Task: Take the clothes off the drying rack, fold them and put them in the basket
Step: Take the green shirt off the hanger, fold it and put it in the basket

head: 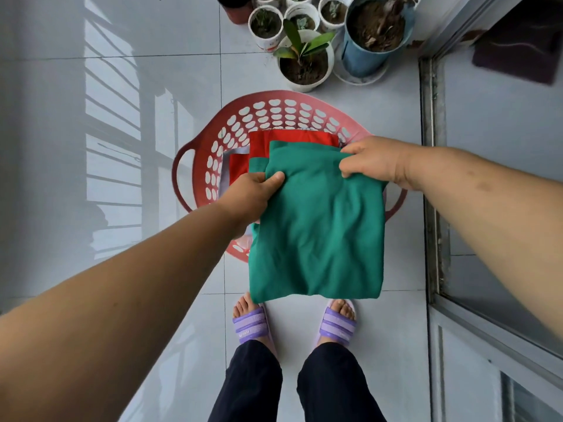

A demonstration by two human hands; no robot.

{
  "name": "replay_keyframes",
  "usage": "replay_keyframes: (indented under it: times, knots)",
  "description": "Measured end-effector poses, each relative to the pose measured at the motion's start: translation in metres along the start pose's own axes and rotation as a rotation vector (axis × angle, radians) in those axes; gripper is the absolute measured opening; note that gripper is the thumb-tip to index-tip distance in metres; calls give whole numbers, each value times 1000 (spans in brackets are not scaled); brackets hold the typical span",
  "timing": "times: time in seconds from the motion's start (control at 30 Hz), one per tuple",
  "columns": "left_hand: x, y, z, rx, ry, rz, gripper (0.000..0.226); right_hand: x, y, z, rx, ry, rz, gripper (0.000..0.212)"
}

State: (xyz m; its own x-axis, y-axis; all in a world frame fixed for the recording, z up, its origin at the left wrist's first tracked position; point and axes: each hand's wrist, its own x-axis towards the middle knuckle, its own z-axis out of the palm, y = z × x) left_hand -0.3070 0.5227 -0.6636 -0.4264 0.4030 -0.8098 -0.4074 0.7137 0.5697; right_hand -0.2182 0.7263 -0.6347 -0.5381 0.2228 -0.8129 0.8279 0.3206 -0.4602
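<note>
A folded green garment [320, 226] hangs in front of me above the red perforated laundry basket [213, 153] on the floor. My left hand [253, 193] pinches its upper left edge, thumb on top. My right hand [371, 161] grips its upper right corner. Inside the basket lies a folded red garment [274, 141] with a pale lilac cloth [225, 169] at its left. The drying rack is out of view.
Several white and blue plant pots [304, 59] stand on the tiled floor just behind the basket. A metal door threshold and sliding door frame [432, 178] run along the right. My feet in purple sandals [253, 324] stand close to the basket's near side.
</note>
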Motion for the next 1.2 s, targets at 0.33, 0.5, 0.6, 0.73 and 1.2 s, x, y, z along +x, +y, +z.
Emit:
replay_keyframes:
  times: [0.33, 0.5, 0.6, 0.73, 1.2]
  knots:
    - [42, -10, 2, -48, 106, 81, 29, 40, 7, 1, 50, 102, -30, 23]
    - [55, -13, 2, -25, 163, 87, 38, 64, 24, 9, 34, 305, -59, 45]
    - [48, -20, 8, -127, 104, 28, 42, 71, 35, 21, -15, 379, 20, 63]
    - [43, -41, 9, 0, 20, -70, 56, 75, 52, 33, 57, 387, 91, 57]
    - [31, -80, 1, 268, 217, -107, 81, 48, 66, 75, -42, 521, 95, 53]
